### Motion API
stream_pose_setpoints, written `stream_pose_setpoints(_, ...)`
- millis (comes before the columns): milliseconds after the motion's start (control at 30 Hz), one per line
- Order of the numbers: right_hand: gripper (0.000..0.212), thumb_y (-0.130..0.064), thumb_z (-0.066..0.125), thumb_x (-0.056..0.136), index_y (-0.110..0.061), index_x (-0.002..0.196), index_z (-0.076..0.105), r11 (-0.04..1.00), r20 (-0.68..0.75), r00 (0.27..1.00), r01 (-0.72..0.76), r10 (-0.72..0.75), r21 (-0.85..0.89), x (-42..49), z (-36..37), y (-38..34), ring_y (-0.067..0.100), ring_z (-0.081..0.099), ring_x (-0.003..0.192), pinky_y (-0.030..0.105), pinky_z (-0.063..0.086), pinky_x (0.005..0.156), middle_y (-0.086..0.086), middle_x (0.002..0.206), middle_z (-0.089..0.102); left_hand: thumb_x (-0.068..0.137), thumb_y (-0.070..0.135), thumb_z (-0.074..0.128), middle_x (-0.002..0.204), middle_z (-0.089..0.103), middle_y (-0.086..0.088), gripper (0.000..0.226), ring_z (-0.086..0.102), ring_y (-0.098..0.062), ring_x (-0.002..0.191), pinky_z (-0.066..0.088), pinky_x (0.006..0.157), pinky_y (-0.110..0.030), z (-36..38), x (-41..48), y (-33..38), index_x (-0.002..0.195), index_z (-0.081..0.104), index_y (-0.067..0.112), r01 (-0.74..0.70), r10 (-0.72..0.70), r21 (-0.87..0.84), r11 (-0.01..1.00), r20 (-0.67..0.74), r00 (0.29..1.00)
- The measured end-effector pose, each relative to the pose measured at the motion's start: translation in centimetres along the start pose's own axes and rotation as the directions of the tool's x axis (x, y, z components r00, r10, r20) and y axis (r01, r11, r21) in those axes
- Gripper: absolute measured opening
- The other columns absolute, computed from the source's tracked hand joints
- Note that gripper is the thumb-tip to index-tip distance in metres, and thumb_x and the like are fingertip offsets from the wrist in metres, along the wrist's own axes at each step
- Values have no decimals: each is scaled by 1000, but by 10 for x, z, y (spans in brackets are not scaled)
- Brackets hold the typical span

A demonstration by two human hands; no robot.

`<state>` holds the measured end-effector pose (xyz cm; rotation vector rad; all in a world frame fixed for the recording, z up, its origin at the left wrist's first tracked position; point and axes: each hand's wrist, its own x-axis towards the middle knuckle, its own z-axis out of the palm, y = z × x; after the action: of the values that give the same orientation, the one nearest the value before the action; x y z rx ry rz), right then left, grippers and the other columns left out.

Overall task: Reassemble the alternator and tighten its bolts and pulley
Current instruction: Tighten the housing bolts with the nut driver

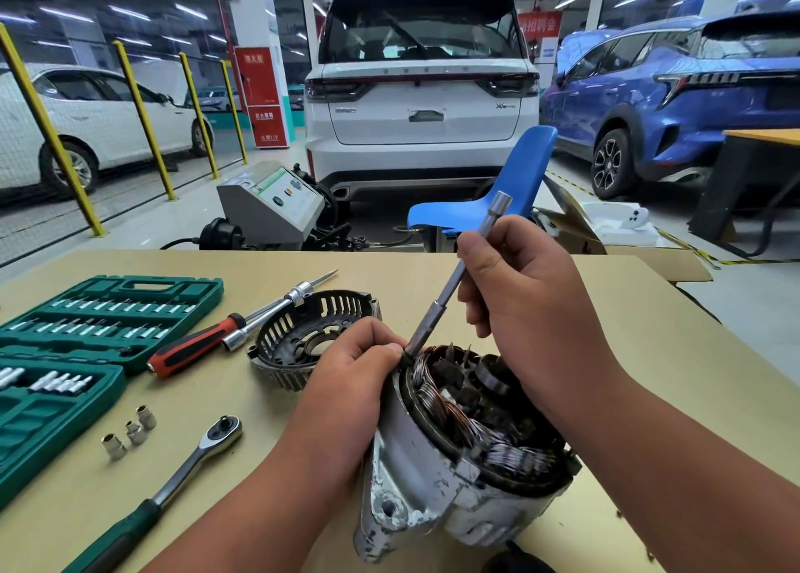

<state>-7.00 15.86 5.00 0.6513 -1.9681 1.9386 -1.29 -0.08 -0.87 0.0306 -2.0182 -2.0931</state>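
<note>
The open alternator (437, 477) lies tilted on the table, its copper stator windings and rotor showing. My left hand (350, 382) grips its upper left rim, fingers curled by the edge. My right hand (519, 286) holds a long silver extension bar (459, 273) slanted down, its lower tip set at the alternator's rim beside my left fingertips. The black slotted end cover (303, 334) rests apart, just left of the alternator.
A ratchet wrench (173, 481) and three loose sockets (130, 434) lie at the front left. A red-handled screwdriver (208, 338) and green socket case (73, 356) sit further left. Beyond the table stand a blue chair (489, 195), a grey machine (272, 200) and parked cars.
</note>
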Motion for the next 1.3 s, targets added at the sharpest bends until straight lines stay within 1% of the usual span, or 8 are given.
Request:
stream_pose_setpoints(133,19,-32,58,102,-23,93,72,998,9,999,-34,33,48,0,1,-2,16,55,54,37,46,52,-1,64,63,81,29,59,76,60,-5,11,58,-19,73,47,74,-40,0,0,0,77,63,20,-2,2,0,1000,2,1000)
stream_pose_setpoints(300,24,-25,61,106,-8,89,61,1000,1,1000,3,-3,-17,0,0,0,16,55,53,32,46,53,-1,63,61,81,29,59,75,61,-4,11,58,-19,71,48,70,-36,0,0,0,76,64,21,-1,1,-13,1000,8,1000)
stream_pose_setpoints(433,24,-29,63,104,-13,86,62,1000,0,1000,-4,4,-3,0,0,0,16,55,53,32,46,52,0,62,61,82,28,59,75,60,-4,11,58,-17,70,48,66,-31,0,0,-1,76,63,20,-5,5,-15,1000,19,1000)
stream_pose_setpoints(567,21,-36,56,95,-23,88,72,998,20,999,-40,39,47,-1,1,-3,18,56,55,37,46,52,-1,64,63,83,27,59,73,60,-3,11,58,-17,69,48,68,-34,0,0,-1,76,63,19,-4,5,-13,1000,13,1000)
stream_pose_setpoints(800,26,-27,62,105,-10,86,60,1000,2,1000,6,-6,-12,0,-1,0,16,56,54,32,47,54,-1,63,61,82,30,59,75,58,-5,13,56,-19,73,45,74,-41,0,-1,0,77,62,19,-18,18,9,1000,10,1000)
stream_pose_setpoints(1033,21,-32,56,99,-22,94,74,998,19,999,-26,25,49,0,1,-3,17,54,55,38,45,53,-2,66,63,82,29,59,76,58,-6,13,55,-20,73,45,75,-42,0,-1,2,79,62,18,-7,7,2,1000,9,1000)
stream_pose_setpoints(1200,25,-26,62,105,-10,86,61,1000,-10,1000,15,-15,-24,1,0,0,16,55,53,32,46,54,-1,63,61,82,30,58,74,58,-5,13,56,-18,71,46,72,-38,1,-1,2,78,61,18,-10,10,14,1000,8,1000)
stream_pose_setpoints(1300,25,-28,63,104,-12,85,60,1000,-19,1000,12,-12,-27,1,1,1,16,55,53,30,46,53,-1,63,61,83,32,58,76,57,-6,15,55,-19,73,44,73,-41,0,-1,1,79,62,18,-6,6,26,1000,6,1000)
